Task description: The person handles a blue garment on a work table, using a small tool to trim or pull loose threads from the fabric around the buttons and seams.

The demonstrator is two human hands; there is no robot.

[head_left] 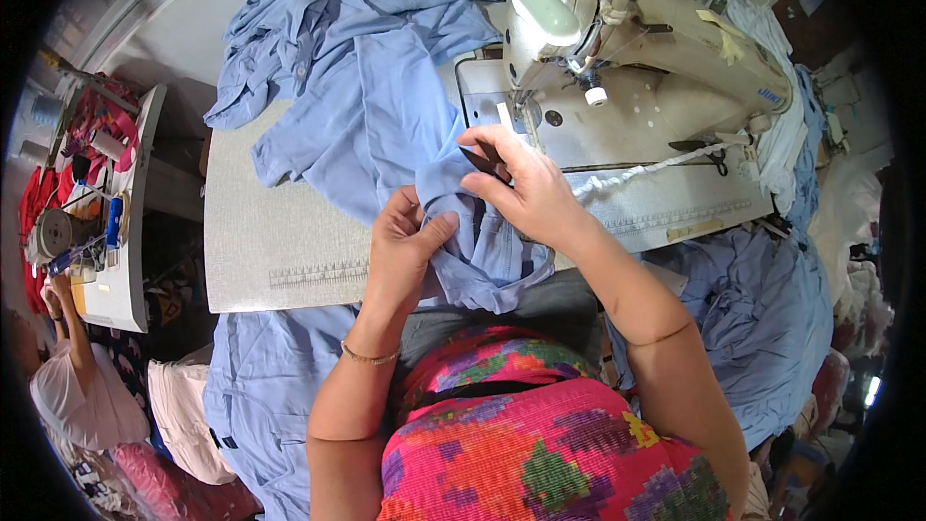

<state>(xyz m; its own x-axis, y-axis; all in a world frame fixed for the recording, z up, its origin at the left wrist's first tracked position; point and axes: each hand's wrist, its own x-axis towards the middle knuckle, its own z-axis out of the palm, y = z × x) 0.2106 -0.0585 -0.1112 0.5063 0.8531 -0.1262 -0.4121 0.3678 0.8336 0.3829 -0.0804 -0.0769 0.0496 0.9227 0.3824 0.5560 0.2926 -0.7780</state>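
One view, from the head, shows the left hand (pixel 400 241) pinching a fold of a light blue garment (pixel 376 116) between thumb and fingers. The right hand (pixel 540 198) is curled around a dark tool (pixel 485 162), probably thread snips, just beside that fold. The garment lies on the table (pixel 246 241), left of the sewing machine (pixel 656 53), its near end bunched at the front edge. A slip of the blades could nick the cloth or the left fingers, since they sit so close; the bunched layers might also hide a second ply and get it cut. Dark blue lettering (pixel 770 96) marks the machine; printed ruler scales (pixel 313 276) line the table, their figures too small to read.
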